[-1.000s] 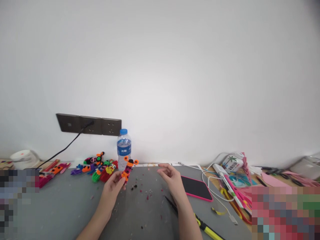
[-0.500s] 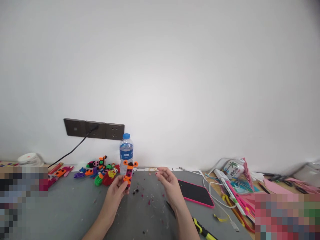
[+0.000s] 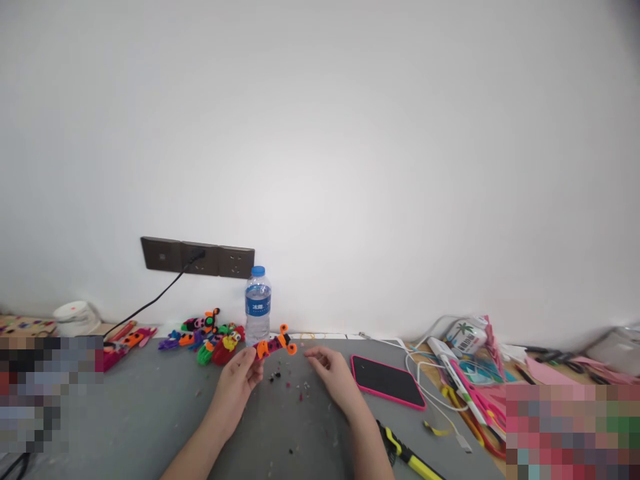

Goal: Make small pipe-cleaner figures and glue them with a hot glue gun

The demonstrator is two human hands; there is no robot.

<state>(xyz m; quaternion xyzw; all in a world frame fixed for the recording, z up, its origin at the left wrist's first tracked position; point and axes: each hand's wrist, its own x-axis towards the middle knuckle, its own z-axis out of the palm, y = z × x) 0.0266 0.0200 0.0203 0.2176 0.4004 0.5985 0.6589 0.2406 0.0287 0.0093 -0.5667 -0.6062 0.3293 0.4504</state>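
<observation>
You are pinching the orange-and-red craft figure (image 3: 274, 345) in your left hand (image 3: 241, 380) above the grey mat (image 3: 150, 413), your right hand (image 3: 334, 378) seemingly loose and empty, risking knocking the water bottle (image 3: 258, 305) just behind

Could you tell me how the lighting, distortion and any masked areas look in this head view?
Head view: soft, even light on the white wall, no hard shadows or glare; the desk edge bows from wide-angle distortion; pixelated blocks mask the lower left and lower right corners; the hands, left and right, the toy and the bottle look small but fairly sharp.
</observation>
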